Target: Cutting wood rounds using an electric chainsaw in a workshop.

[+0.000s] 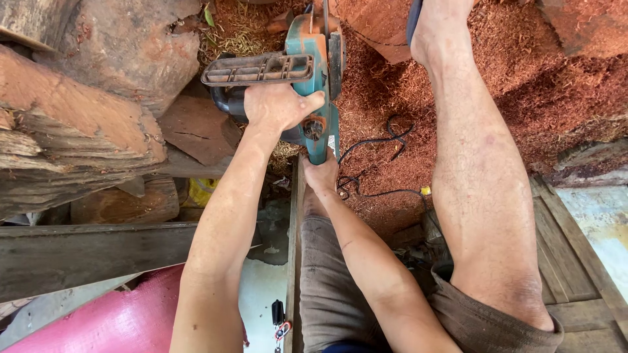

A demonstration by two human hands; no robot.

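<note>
Chainsaw (307, 72) steadied two-handed: left hand (278, 104) wraps front handle, right hand (320, 175) clenches near rear grip, above red sawdust (523, 85).

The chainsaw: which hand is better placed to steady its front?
Probably the left hand. It is closed around the front handle beside the guard of the teal chainsaw, up near the body. The right hand grips the rear handle, low at the back end.
</note>
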